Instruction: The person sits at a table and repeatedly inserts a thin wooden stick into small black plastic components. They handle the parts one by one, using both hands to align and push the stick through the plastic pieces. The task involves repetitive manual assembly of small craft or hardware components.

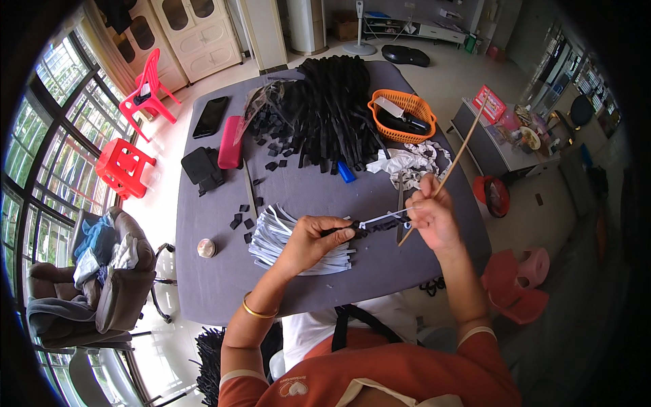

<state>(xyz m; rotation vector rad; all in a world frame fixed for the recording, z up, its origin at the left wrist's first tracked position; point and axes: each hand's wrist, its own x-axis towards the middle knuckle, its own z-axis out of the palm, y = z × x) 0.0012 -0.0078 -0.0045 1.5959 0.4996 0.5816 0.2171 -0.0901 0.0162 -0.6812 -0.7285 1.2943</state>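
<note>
My left hand (311, 241) pinches a gathered black fabric strip (379, 228) between thumb and fingers, above the table. My right hand (435, 219) grips a long thin wooden stick (469, 135), which slants up to the right. From the right fingers a taut, narrow white strip (385, 217) runs to the black fabric near my left thumb. The far end of the black strip reaches the right fingers; whether they grip it is hidden. Under and beside my left hand lies a fanned bundle of white strips (272, 236), partly covered by that hand and forearm.
A large heap of black strips (335, 109) covers the grey-covered table's (218, 290) far side. Around it are an orange basket (433, 118), crumpled white fabric (396, 162), a phone (210, 117), a red case (230, 142), a black pouch (202, 168) and a small round jar (206, 248).
</note>
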